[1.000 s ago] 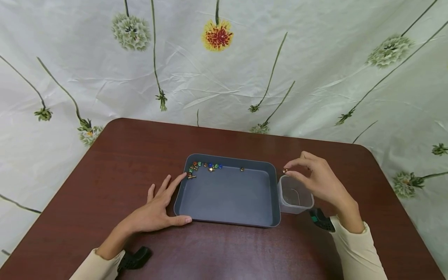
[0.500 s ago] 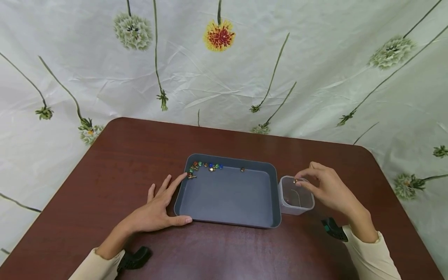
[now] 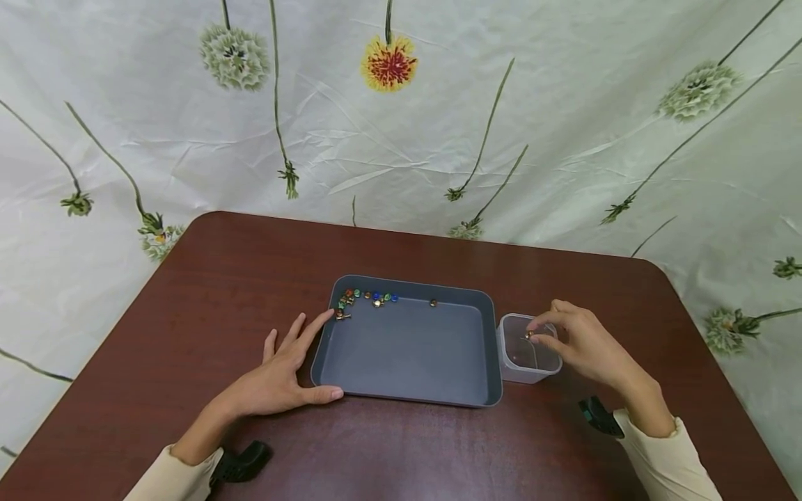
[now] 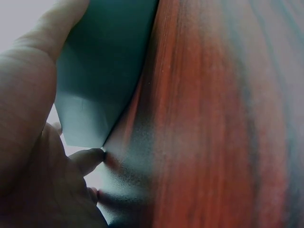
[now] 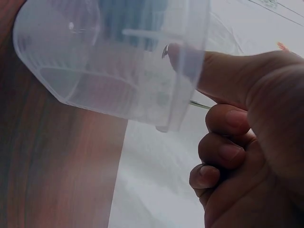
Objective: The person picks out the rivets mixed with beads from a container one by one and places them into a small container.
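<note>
My right hand [image 3: 585,344] pinches a small shiny copper-coloured metal piece [image 3: 529,335] between thumb and forefinger. The pinch is over the mouth of a clear plastic container [image 3: 529,376], and in the right wrist view the thumb tip and the piece [image 5: 165,51] show through its wall. My left hand [image 3: 278,379] lies spread at the left end of a grey-blue tray [image 3: 407,355], its forefinger at the left rim and its thumb at the front left corner. Glass marbles [image 3: 377,296] and small brass-coloured metal pieces [image 3: 342,316] lie along the tray's back left.
One brownish round piece [image 3: 433,303] lies alone near the tray's back edge. The container stands against the tray's right side on a dark red-brown wooden table [image 3: 426,452]. A white cloth [image 3: 438,125] with printed flowers hangs behind the table.
My right hand has moved right and toward me, carrying the metal piece from beside the container's back left corner to over its mouth. The left hand and the tray have stayed put.
</note>
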Available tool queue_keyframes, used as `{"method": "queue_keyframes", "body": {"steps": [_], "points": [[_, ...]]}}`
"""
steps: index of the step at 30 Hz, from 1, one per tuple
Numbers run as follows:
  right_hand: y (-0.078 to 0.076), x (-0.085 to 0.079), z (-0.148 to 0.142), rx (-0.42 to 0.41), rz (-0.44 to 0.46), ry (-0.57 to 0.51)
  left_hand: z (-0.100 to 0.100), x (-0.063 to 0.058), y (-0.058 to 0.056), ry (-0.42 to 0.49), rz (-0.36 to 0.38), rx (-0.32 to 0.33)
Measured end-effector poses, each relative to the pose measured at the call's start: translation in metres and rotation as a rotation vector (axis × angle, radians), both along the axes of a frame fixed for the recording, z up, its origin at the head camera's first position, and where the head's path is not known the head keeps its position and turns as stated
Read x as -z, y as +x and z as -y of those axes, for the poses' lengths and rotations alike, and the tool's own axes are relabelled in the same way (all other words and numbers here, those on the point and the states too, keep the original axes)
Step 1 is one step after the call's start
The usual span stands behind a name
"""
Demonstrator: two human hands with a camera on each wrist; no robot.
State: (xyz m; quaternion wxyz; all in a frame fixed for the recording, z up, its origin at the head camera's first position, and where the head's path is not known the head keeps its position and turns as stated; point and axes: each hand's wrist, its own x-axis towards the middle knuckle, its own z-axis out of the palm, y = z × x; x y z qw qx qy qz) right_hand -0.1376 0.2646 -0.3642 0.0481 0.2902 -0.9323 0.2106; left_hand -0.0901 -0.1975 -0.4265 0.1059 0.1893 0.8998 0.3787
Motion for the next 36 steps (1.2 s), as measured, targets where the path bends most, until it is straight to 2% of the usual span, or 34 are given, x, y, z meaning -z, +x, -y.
{"method": "queue_keyframes", "body": {"steps": [6,13,24,30,36], "points": [[-0.002,0.003,0.005,-0.013,-0.013,0.072,0.0,0.001,0.0,0.0,0.002,-0.001],[-0.002,0.006,0.01,-0.018,0.022,0.154,0.001,0.0,0.0,0.001,0.003,-0.002],[-0.003,0.01,0.011,-0.029,0.035,0.156,0.0,0.001,0.0,0.0,-0.001,-0.004],[-0.003,0.011,0.013,-0.041,0.005,0.169,0.001,0.001,0.0,-0.004,0.002,-0.007],[-0.002,0.01,0.014,-0.021,0.011,0.204,0.001,0.001,0.0,-0.006,0.0,-0.005]]}}
